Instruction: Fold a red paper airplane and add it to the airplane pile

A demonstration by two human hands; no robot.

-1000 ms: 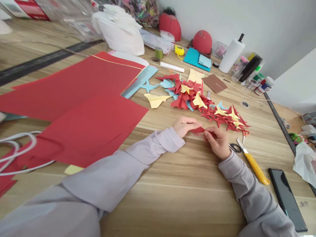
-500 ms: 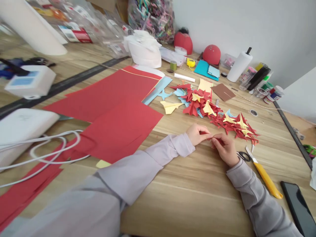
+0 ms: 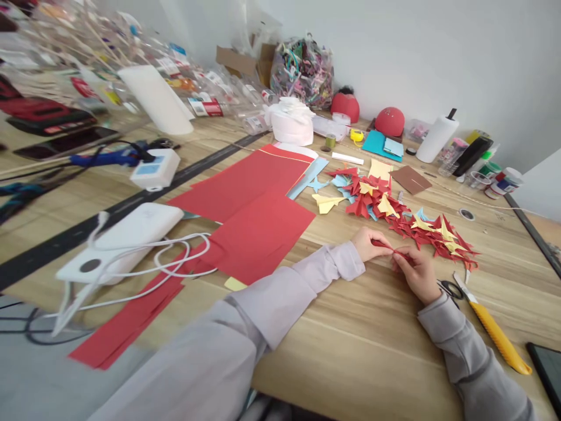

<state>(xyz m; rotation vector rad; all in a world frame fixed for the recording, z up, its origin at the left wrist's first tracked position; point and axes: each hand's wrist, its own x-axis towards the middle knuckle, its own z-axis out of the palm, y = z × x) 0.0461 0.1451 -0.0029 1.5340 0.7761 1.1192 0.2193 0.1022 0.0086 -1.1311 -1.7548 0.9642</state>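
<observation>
Both hands meet over the wooden table, right of centre. My left hand (image 3: 369,244) pinches a small piece of red paper (image 3: 382,245), mostly hidden by the fingers. From the other side, my right hand (image 3: 415,270) grips the same piece, fingertips close to those of the left. Just beyond them lies a pile of small folded red paper shapes (image 3: 362,204), mixed with yellow and light blue ones. A yellow folded paper plane (image 3: 328,203) rests at the pile's left end. Large red sheets (image 3: 263,234) are spread left of my hands.
Scissors (image 3: 451,289) and a yellow-handled knife (image 3: 499,336) lie right of my right hand, with a phone (image 3: 546,365) beyond. At left are a white power bank (image 3: 120,242) with cables and red strips (image 3: 131,321). Bottles and tissues (image 3: 291,121) stand behind.
The view has shifted left, so more of the table's left side shows and everything sits further right. Both hands still hold the red paper together.
</observation>
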